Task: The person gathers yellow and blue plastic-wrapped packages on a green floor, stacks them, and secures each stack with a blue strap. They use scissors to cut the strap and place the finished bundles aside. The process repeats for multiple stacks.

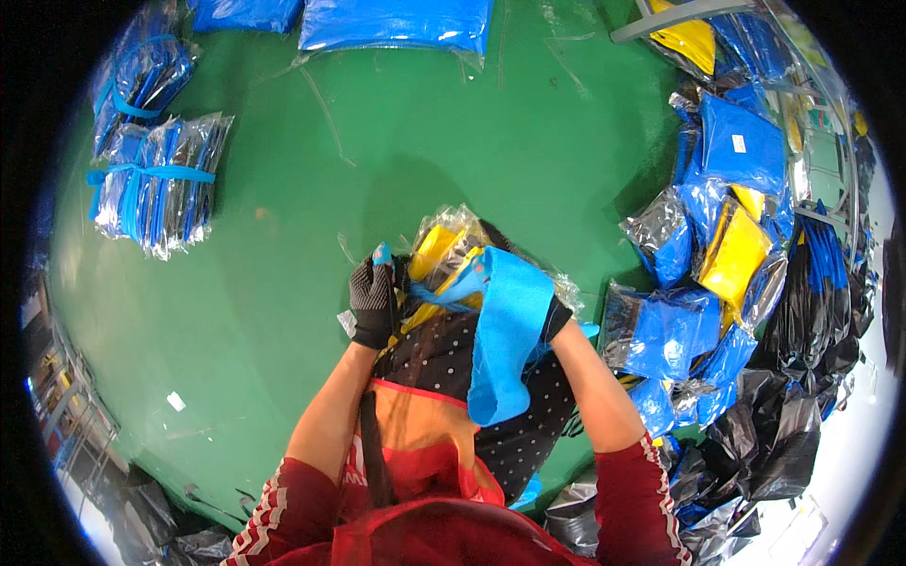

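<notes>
Apparently left hand (374, 302): pinching blue strip (512, 325), presumably for tension over yellow packets (432, 249).
Right hand (558, 319): fingers hidden behind strip; grip cannot be told.

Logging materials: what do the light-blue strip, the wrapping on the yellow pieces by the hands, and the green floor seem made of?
Strip: probably fabric, by its matte face and soft curl. Wrapping: likely plastic film, by its glossy, clear crinkles. Floor: perhaps painted or coated; smooth, faintly scuffed.
</notes>
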Tool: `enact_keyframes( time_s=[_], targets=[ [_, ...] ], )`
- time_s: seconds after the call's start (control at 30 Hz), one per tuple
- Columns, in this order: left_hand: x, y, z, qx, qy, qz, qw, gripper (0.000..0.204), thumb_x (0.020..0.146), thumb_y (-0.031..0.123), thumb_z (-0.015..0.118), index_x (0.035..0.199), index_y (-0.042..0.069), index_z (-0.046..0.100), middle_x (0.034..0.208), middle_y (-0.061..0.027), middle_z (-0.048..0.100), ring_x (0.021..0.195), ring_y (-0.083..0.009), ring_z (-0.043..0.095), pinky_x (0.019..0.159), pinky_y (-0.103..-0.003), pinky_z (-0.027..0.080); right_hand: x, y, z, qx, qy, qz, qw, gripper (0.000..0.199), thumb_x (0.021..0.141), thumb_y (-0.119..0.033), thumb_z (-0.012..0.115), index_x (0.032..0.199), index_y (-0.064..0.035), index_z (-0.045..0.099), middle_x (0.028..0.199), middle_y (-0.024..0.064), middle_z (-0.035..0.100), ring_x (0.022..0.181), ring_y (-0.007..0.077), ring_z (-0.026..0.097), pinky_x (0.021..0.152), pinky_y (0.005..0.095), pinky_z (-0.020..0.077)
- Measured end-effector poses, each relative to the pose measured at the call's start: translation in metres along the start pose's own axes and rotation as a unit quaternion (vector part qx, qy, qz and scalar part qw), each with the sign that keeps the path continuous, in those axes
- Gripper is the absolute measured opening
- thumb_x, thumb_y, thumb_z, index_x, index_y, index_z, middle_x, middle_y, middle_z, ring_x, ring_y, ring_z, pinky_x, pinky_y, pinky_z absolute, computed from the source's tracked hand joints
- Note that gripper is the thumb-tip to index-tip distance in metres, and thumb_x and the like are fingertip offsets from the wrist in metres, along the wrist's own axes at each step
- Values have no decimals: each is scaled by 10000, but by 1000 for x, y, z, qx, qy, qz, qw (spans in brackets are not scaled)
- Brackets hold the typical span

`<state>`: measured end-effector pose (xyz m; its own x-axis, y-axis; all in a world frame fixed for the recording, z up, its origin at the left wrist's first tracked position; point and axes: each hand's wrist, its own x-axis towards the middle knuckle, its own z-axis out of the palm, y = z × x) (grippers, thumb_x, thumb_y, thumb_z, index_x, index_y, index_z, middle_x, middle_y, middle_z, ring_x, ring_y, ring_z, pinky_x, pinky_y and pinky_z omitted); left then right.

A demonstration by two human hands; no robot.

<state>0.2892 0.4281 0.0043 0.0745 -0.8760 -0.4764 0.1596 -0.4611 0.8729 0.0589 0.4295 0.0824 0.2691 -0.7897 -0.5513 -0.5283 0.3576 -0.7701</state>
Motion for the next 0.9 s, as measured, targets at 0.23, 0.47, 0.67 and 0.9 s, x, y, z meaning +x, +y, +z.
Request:
enact_keyframes(
  time_s=[0.23,0.47,0.67,0.9],
  targets=[
    [13,-9,5,-49,-121,-10,991,181,887,239,557,826,73,514,731,4,502,707,-127,515,673,-279,458,-1,4,18,-83,-29,-177,980,428,866,-181,541,1261,-29,479,1190,148,564,1024,259,572,952,359,414],
    [35,-3,5,-337,-70,-266,900,161,900,248,518,835,100,521,746,-15,536,690,-130,532,637,-281,452,17,-22,23,3,-49,-31,998,451,872,-197,493,1303,-77,442,1284,137,473,1185,255,446,1038,358,316],
    [-7,24,-18,-515,-150,-192,822,223,908,271,424,749,118,391,612,-3,345,555,-163,383,659,-311,385,2,-39,21,-147,-28,-277,949,299,807,-120,473,1077,-102,599,873,164,608,855,298,591,900,395,425],
    [-2,-11,-21,-385,81,-267,880,176,909,244,489,801,113,535,635,-28,506,539,-173,495,528,-309,425,6,-42,36,199,-149,-139,959,230,830,-121,489,1032,-61,584,959,141,599,907,272,571,913,361,411]
  ],
)
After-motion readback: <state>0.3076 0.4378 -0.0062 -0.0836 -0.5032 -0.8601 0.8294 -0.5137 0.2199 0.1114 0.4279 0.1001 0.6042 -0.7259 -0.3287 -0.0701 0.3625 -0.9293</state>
